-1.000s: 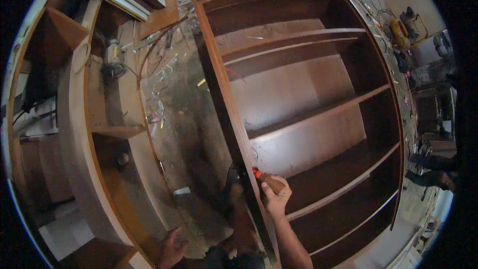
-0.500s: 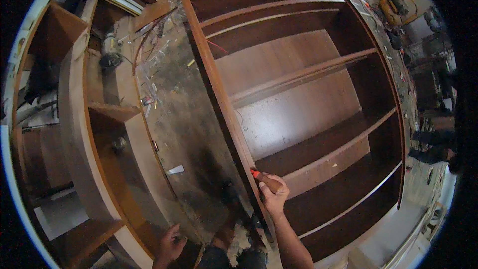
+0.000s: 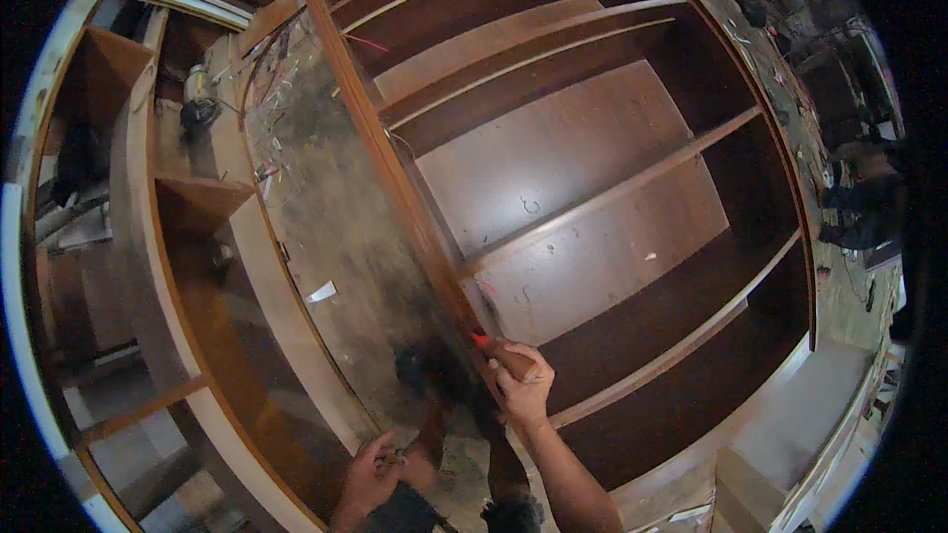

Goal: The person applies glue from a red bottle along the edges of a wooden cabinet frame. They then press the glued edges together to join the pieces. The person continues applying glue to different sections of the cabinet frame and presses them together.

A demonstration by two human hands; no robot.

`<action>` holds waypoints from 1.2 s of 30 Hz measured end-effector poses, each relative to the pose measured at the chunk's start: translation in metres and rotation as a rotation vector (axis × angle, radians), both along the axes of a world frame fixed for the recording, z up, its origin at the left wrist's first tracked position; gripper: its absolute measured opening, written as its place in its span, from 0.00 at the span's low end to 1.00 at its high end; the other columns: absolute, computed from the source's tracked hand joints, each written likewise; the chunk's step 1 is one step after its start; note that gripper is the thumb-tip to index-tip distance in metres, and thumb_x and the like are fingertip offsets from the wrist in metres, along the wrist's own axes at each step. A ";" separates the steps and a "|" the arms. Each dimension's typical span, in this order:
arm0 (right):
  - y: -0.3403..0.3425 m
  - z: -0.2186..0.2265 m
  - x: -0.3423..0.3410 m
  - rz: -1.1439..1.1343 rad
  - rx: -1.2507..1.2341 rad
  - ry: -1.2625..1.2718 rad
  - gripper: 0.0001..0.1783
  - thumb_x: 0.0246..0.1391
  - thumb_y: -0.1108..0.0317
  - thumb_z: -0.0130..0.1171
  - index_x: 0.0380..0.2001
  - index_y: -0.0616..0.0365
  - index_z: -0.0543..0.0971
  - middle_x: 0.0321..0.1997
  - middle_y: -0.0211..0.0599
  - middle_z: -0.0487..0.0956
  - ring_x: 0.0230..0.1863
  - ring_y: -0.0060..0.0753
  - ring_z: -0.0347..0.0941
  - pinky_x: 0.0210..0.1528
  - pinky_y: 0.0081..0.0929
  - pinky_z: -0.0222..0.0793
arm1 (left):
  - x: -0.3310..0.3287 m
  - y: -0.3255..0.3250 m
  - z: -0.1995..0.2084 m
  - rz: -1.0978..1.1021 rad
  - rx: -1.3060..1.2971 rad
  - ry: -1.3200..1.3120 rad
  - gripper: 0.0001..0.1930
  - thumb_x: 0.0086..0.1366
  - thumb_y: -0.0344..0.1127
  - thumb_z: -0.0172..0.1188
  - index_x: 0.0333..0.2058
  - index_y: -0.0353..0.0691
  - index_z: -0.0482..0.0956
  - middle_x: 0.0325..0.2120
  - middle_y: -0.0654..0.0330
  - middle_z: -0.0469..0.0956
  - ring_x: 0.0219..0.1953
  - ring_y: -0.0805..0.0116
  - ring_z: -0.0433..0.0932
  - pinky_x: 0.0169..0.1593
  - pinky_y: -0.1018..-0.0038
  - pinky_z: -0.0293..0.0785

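Note:
A large dark brown shelf unit (image 3: pixel 553 168) lies on its back, its compartments facing up. My right hand (image 3: pixel 521 387) is closed around a small tool with a brown handle and a red tip (image 3: pixel 481 341); its exact kind does not show clearly. That tip rests against the unit's left side edge (image 3: pixel 405 202), in the lower half of its length. My left hand (image 3: pixel 373 472) hangs low over the floor near the lighter cabinet, its fingers loosely curved and apart, with nothing plainly held.
Along the left stands a lighter wooden cabinet frame (image 3: pixel 178 286) with open compartments and a motor-like device (image 3: pixel 200 89) on it. Between the two units, the floor (image 3: pixel 326 178) carries scraps and a white piece (image 3: pixel 322 291). A person's dark-clothed legs (image 3: pixel 859 212) show at far right.
My right hand and the red-tipped tool have moved along the unit's side edge, staying in contact. The whole view has shifted, and my left hand sits further right in it.

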State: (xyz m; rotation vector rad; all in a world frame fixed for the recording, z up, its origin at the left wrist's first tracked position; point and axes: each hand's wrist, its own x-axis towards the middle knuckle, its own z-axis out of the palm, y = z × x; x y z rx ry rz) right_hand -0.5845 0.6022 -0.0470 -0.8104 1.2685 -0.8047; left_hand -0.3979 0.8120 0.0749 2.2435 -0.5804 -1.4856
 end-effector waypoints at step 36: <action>0.261 0.021 -0.308 0.159 -0.024 0.170 0.14 0.46 0.81 0.70 0.38 0.63 0.80 0.49 0.46 0.82 0.53 0.36 0.78 0.59 0.35 0.72 | -0.244 0.228 -0.008 0.056 -0.010 -0.045 0.29 0.60 0.31 0.68 0.60 0.43 0.71 0.51 0.54 0.76 0.47 0.65 0.78 0.48 0.69 0.76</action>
